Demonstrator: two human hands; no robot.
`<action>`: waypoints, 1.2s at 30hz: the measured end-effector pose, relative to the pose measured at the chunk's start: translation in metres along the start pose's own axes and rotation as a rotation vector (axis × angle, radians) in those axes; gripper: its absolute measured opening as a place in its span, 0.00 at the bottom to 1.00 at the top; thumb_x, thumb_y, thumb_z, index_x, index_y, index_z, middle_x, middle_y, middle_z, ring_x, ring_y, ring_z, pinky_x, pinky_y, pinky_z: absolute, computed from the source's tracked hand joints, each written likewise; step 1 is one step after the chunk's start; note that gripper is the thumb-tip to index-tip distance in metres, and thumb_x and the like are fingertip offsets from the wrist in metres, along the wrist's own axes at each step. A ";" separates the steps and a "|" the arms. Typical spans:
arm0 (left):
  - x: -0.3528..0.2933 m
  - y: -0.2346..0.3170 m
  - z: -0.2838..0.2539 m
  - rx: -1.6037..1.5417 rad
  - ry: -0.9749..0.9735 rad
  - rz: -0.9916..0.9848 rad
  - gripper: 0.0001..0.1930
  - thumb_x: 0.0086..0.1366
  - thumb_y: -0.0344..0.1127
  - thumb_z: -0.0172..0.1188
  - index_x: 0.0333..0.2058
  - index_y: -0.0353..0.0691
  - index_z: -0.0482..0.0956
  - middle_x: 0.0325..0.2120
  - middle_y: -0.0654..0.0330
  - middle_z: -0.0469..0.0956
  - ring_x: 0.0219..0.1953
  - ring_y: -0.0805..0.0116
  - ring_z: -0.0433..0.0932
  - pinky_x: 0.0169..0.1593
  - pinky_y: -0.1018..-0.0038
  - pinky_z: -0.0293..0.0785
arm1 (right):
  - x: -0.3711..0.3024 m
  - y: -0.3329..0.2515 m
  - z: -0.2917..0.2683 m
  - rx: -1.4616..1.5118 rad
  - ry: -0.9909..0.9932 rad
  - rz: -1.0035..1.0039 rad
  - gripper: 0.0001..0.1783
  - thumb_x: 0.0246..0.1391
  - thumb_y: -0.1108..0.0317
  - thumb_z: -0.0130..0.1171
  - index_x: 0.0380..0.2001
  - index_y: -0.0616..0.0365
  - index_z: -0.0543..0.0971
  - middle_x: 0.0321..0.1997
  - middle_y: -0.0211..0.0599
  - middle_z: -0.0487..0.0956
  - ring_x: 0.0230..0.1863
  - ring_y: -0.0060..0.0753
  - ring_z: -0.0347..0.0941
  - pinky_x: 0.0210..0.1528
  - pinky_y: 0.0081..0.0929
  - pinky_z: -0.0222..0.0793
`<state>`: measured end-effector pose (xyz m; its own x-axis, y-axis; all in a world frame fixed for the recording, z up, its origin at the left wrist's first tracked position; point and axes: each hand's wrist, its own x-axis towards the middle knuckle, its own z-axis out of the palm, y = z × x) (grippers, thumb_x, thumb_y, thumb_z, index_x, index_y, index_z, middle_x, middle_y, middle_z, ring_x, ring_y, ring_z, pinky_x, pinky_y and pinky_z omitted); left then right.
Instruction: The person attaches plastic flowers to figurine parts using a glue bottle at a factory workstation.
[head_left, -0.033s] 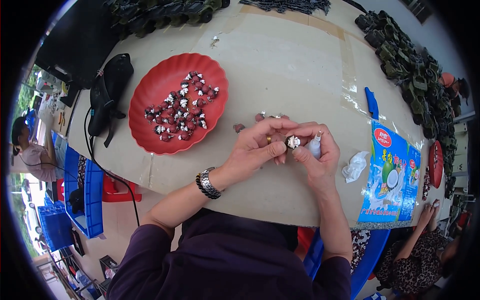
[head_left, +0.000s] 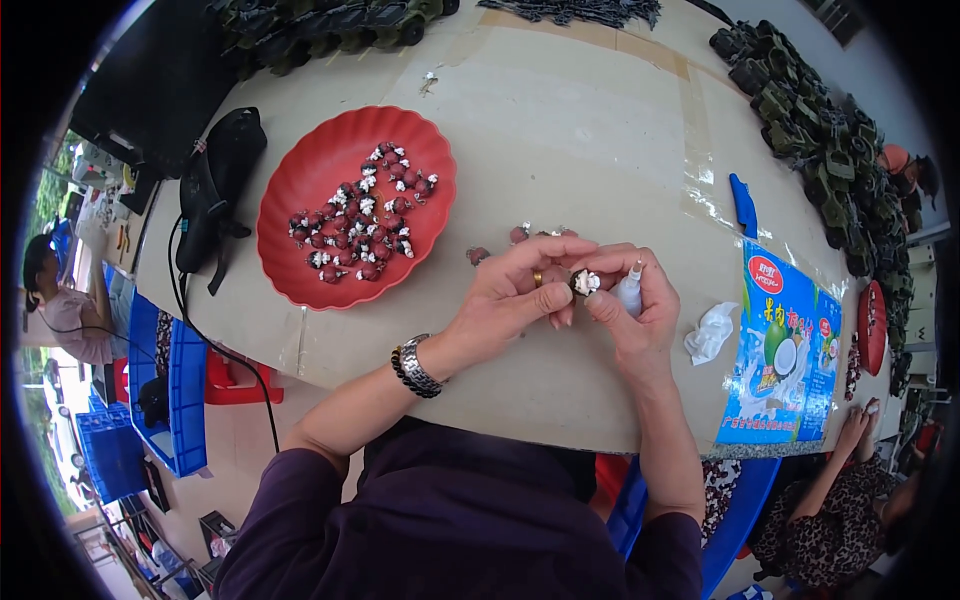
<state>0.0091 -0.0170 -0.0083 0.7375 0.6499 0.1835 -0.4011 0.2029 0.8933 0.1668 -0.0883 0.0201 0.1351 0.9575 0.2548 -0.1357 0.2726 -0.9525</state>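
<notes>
Head view: at table centre, the left hand [head_left: 515, 295] pinches a small dark-and-white bead-like piece [head_left: 583, 283] at its fingertips. The right hand [head_left: 630, 310] steadies it while gripping a small white tube [head_left: 630, 293]. The piece looks light, hard and easily dropped, so it is best held by its sides. At ten o'clock sits a red plate [head_left: 300, 200] of similar pieces [head_left: 360, 215]. Loose ones [head_left: 518, 235] lie at twelve, and a crumpled white wrapper [head_left: 710, 332] at three. Nothing stands in the way.

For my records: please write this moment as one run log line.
left hand: pinches small red-white piece | right hand: holds small white bottle, touches piece | red plate: more pieces, left of hands
</notes>
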 end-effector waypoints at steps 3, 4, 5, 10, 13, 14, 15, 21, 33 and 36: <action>0.001 -0.002 0.001 -0.080 -0.032 -0.025 0.21 0.68 0.32 0.53 0.59 0.37 0.66 0.34 0.65 0.73 0.32 0.79 0.73 0.36 0.81 0.72 | -0.001 -0.001 0.003 0.075 0.034 0.015 0.08 0.54 0.82 0.54 0.38 0.66 0.70 0.36 0.41 0.79 0.32 0.25 0.76 0.35 0.25 0.75; 0.002 -0.002 0.001 -0.104 -0.036 -0.043 0.21 0.68 0.32 0.53 0.59 0.37 0.66 0.34 0.65 0.74 0.32 0.79 0.74 0.37 0.81 0.72 | -0.002 0.000 0.002 -0.033 0.054 -0.003 0.07 0.54 0.83 0.54 0.37 0.67 0.71 0.34 0.40 0.79 0.31 0.25 0.76 0.33 0.24 0.75; 0.002 -0.003 0.001 -0.104 -0.033 -0.043 0.21 0.68 0.32 0.53 0.59 0.37 0.66 0.34 0.65 0.74 0.32 0.79 0.74 0.37 0.81 0.72 | -0.002 0.001 0.001 -0.141 0.074 -0.020 0.07 0.54 0.84 0.54 0.36 0.67 0.71 0.32 0.39 0.79 0.30 0.24 0.76 0.32 0.23 0.74; 0.003 0.002 0.004 -0.059 -0.026 -0.054 0.20 0.68 0.31 0.53 0.58 0.37 0.69 0.35 0.66 0.75 0.33 0.80 0.74 0.38 0.82 0.72 | 0.000 -0.001 0.003 -0.313 0.124 -0.096 0.06 0.50 0.83 0.58 0.33 0.66 0.75 0.31 0.36 0.79 0.29 0.23 0.76 0.30 0.21 0.73; 0.003 0.005 0.005 0.004 -0.012 -0.047 0.19 0.68 0.29 0.53 0.57 0.37 0.70 0.35 0.66 0.76 0.32 0.80 0.74 0.37 0.82 0.73 | 0.003 0.008 -0.001 -0.393 0.172 -0.189 0.07 0.46 0.83 0.62 0.31 0.63 0.78 0.33 0.35 0.78 0.31 0.23 0.75 0.32 0.21 0.71; 0.002 0.004 0.004 0.003 -0.013 -0.046 0.19 0.68 0.29 0.53 0.57 0.37 0.70 0.35 0.66 0.76 0.32 0.80 0.74 0.37 0.82 0.73 | 0.004 0.009 -0.002 -0.452 0.194 -0.261 0.09 0.44 0.82 0.63 0.30 0.61 0.79 0.34 0.34 0.77 0.32 0.24 0.74 0.33 0.21 0.70; 0.002 0.003 0.002 -0.015 -0.006 -0.050 0.19 0.68 0.28 0.53 0.57 0.37 0.70 0.35 0.65 0.76 0.32 0.80 0.74 0.37 0.81 0.73 | 0.003 0.009 -0.001 -0.453 0.195 -0.262 0.09 0.44 0.82 0.63 0.30 0.61 0.79 0.34 0.34 0.77 0.32 0.24 0.74 0.33 0.21 0.70; 0.000 -0.002 0.000 -0.067 0.076 -0.011 0.15 0.65 0.25 0.56 0.50 0.34 0.73 0.34 0.61 0.77 0.30 0.78 0.76 0.34 0.82 0.75 | -0.002 0.014 0.000 -0.371 0.211 -0.196 0.11 0.38 0.82 0.67 0.27 0.60 0.78 0.35 0.34 0.76 0.35 0.24 0.73 0.35 0.21 0.68; 0.000 0.005 -0.002 -0.028 0.084 -0.121 0.16 0.57 0.27 0.67 0.42 0.35 0.73 0.30 0.61 0.80 0.23 0.80 0.75 0.23 0.85 0.69 | 0.001 0.017 -0.005 -0.096 0.080 -0.041 0.10 0.42 0.80 0.67 0.29 0.62 0.77 0.34 0.32 0.75 0.36 0.23 0.71 0.40 0.21 0.66; 0.000 0.004 -0.003 -0.038 0.072 -0.106 0.16 0.56 0.27 0.67 0.42 0.35 0.74 0.30 0.60 0.80 0.23 0.80 0.76 0.23 0.85 0.69 | 0.002 0.018 -0.008 -0.089 0.044 -0.063 0.09 0.43 0.78 0.68 0.29 0.62 0.77 0.34 0.32 0.75 0.36 0.23 0.70 0.40 0.21 0.66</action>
<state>0.0061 -0.0141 -0.0059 0.7364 0.6740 0.0577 -0.3443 0.3001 0.8896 0.1721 -0.0822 0.0019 0.1836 0.9332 0.3090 -0.0384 0.3209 -0.9463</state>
